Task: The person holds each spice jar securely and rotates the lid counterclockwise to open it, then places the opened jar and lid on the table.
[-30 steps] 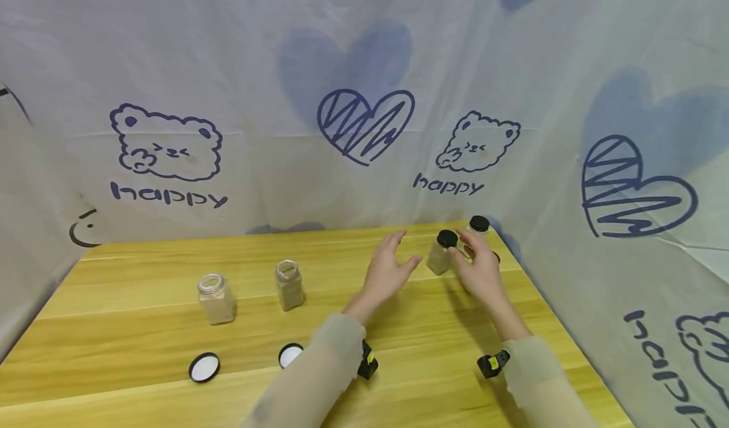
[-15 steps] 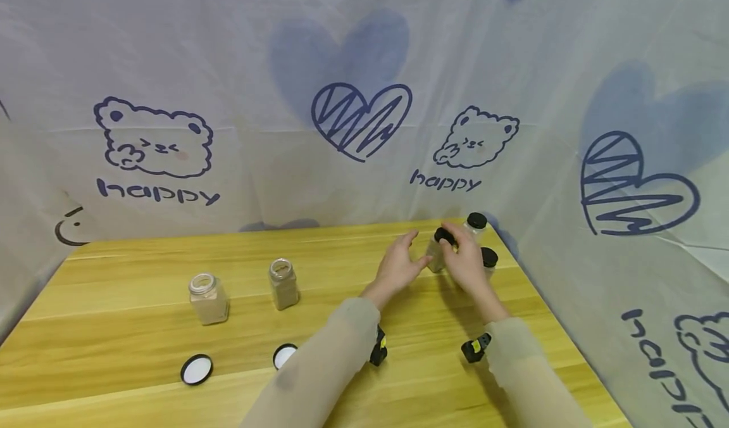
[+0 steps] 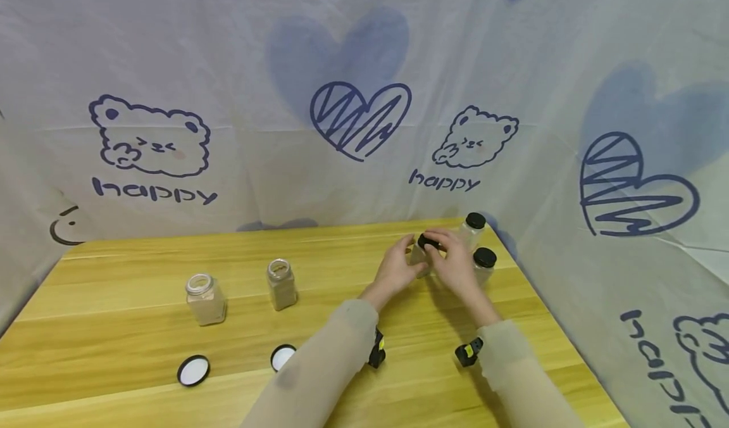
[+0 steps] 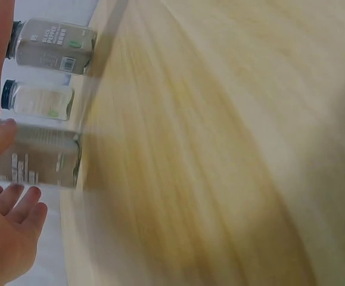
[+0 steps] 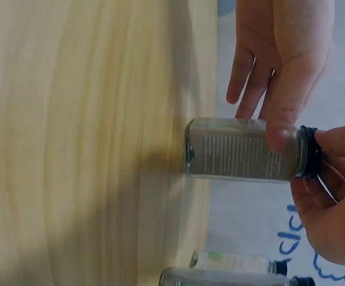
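the left hand (image 4: 8,232) touches a labelled jar (image 4: 41,158).

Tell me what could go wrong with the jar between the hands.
The right hand pinches the cap, but the left hand looks loose around the jar, so it might slip if twisted. The right hand is also close to a second capped jar and might knock it. The left sleeve partly hides a lid and could sweep it aside.

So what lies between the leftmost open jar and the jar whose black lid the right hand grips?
The head view shows the other open jar, then bare tabletop, then the left hand beside the gripped jar.
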`<act>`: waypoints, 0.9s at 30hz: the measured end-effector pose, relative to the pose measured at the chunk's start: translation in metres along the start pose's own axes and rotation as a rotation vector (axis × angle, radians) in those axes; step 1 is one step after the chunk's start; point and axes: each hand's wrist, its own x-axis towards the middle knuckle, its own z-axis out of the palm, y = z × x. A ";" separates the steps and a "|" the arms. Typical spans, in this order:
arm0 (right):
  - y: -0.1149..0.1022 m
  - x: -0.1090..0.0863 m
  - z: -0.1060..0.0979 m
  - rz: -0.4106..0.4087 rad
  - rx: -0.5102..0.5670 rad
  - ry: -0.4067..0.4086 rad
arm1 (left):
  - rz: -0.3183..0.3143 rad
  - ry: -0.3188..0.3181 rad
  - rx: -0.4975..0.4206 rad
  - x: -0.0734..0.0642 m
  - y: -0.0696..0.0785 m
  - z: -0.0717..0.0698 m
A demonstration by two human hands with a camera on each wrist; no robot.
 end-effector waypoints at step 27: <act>-0.070 -0.013 0.072 -0.191 0.073 -0.031 | -0.095 0.208 0.179 -0.066 -0.024 -0.074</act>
